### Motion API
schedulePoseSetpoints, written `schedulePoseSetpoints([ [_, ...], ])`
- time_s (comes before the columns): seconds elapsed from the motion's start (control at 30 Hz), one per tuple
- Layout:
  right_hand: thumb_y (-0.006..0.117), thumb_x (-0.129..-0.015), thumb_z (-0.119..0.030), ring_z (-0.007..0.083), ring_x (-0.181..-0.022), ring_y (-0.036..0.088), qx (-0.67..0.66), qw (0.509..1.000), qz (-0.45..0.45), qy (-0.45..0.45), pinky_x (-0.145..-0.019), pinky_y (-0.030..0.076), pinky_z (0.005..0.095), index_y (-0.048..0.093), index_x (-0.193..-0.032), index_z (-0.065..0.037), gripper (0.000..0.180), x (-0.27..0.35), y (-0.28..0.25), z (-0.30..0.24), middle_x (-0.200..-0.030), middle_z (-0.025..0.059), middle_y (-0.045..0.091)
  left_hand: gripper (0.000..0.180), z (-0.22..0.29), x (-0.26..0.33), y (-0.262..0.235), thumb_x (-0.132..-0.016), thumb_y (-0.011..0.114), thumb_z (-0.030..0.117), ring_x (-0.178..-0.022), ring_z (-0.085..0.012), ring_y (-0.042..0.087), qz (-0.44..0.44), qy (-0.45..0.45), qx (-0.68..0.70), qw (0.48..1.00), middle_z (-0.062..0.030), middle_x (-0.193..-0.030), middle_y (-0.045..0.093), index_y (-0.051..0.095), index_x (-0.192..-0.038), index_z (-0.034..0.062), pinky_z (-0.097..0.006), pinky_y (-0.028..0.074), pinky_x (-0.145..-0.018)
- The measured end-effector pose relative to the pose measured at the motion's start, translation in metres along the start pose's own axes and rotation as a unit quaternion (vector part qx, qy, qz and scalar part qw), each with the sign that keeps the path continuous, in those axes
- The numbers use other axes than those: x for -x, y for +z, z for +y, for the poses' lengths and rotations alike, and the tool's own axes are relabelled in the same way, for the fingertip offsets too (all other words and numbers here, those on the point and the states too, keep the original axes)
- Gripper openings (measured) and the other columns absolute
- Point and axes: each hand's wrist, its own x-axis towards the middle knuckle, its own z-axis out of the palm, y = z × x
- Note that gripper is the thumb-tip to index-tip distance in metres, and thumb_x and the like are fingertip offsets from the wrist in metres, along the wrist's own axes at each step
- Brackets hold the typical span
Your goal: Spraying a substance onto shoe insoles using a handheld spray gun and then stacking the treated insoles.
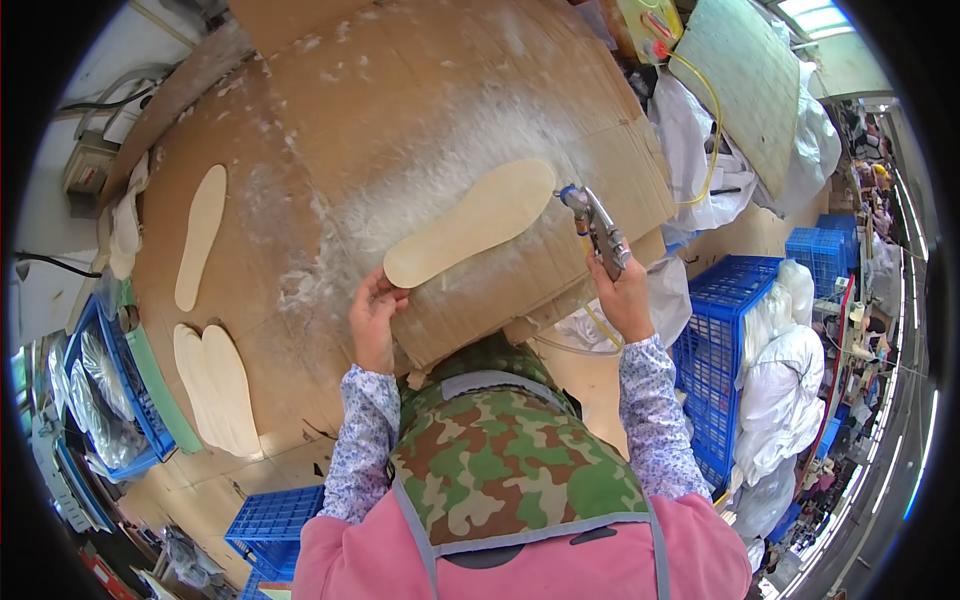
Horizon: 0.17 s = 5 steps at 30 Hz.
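Observation:
My left hand pinches the heel end of a pale beige insole, thumb and fingers closed on its edge. The insole lies slanted over the cardboard, its wide toe end up to the right. In my right hand is a metal spray gun, gripped by its handle. Its nozzle points at the toe end, close beside the edge. White residue streaks the cardboard around the insole. A single insole lies apart to the left, and below it a fanned group of insoles overlaps.
A yellow hose curves down at the right from a yellowish container. Blue plastic crates with white bags stand to my right. Another blue crate sits low at the left. White plastic sheeting hangs beside the cardboard's right edge.

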Motion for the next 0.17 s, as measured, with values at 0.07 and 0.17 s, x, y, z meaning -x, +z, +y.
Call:
schedulePoseSetpoints([
  [0.07, 0.061, -0.085, -0.009, 0.0308, -0.065, 0.061, -0.002, 1.0, -0.011, 0.013, -0.059, 0.046, 0.0343, 0.053, -0.102, -0.001, 0.02, 0.01, -0.001, -0.001, -0.074, 0.0173, 0.06, 0.044, 0.0, 0.0, -0.002, -0.086, 0.044, 0.001, -0.1, -0.0173, 0.056, -0.001, -0.004, -0.012, 1.0, -0.0091, -0.116, 0.054, 0.044, -0.13, 0.0, -0.028, 0.046, -0.085],
  [0.17, 0.062, -0.085, -0.011, 0.0319, -0.074, 0.065, 0.0, 0.999, -0.039, 0.011, -0.062, 0.048, 0.0342, 0.053, -0.107, -0.002, 0.025, 0.024, 0.002, -0.005, -0.082, 0.0187, 0.064, 0.048, 0.002, -0.001, -0.008, -0.086, 0.046, 0.003, -0.101, -0.0178, 0.056, -0.034, 0.009, -0.025, 0.999, -0.0092, -0.119, 0.053, 0.041, -0.134, 0.0005, -0.029, 0.045, -0.086],
])
